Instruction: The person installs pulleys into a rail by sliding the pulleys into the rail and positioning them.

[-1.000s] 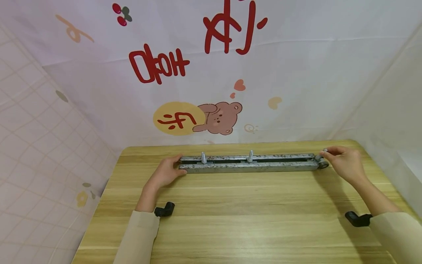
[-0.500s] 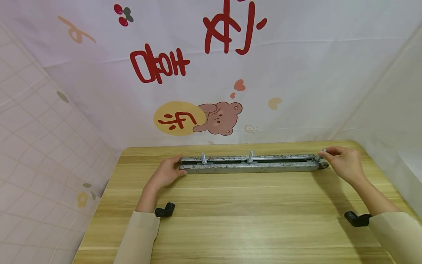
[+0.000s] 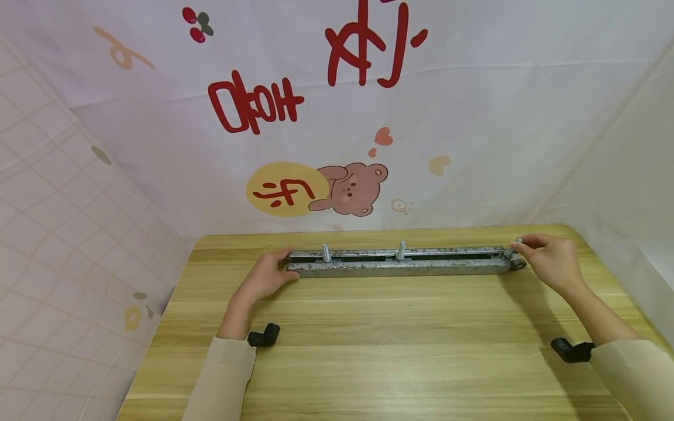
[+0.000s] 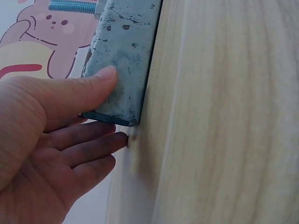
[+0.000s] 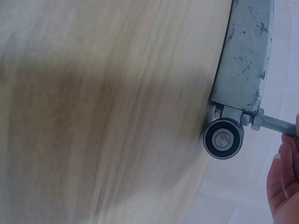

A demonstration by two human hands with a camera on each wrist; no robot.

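Note:
A slotted grey metal rail (image 3: 400, 269), speckled with dark marks, lies lengthwise across the wooden table. My left hand (image 3: 260, 278) grips its left end; in the left wrist view the thumb presses the near face of the rail (image 4: 122, 60). Two threaded bolts stand up from the slot, the left bolt (image 3: 326, 253) and the middle bolt (image 3: 401, 251). At the right end my right hand (image 3: 554, 262) pinches the bolt (image 5: 276, 124) of a roller trolley. The trolley's round bearing wheel (image 5: 223, 138) sits just outside the rail's end. Other trolley parts inside the rail are hidden.
The wooden table (image 3: 400, 351) extends towards me. Behind it rises a white printed backdrop (image 3: 463, 117) with a bear and red characters. Pale side panels stand left and right. Black angled pieces (image 3: 264, 335) show by both sleeves.

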